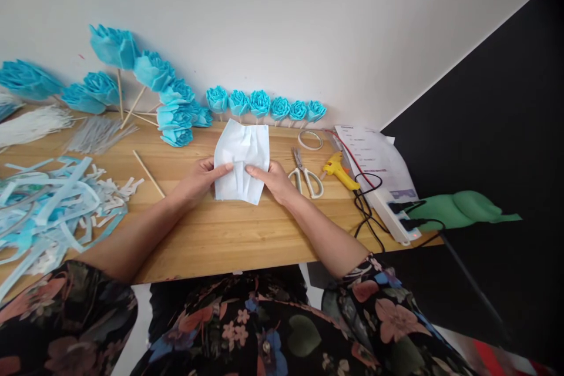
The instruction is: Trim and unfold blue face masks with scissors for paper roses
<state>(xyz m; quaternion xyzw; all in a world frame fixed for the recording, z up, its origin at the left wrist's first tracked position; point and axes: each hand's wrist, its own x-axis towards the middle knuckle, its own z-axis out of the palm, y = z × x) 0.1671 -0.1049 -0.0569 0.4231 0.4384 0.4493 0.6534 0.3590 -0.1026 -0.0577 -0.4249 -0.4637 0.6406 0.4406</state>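
A pale blue-white pleated sheet (242,144), which looks like face mask material, is held up above the wooden table. My left hand (207,175) grips its left side, with the thumb on the front face. On the opposite side my right hand (272,178) pinches the sheet, its thumb also in front. The fingers behind the sheet are hidden. White-handled scissors (305,175) lie just right of my right hand. A thin wooden stick (148,173) rests on the table to the left of my left hand.
Blue flowers (259,104) line the wall behind the table (211,247). Cut strips (57,205) and wires (97,135) lie at left. On the right are a tape roll (310,140), yellow glue gun (341,170), papers (374,153), power strip (390,214) and cables.
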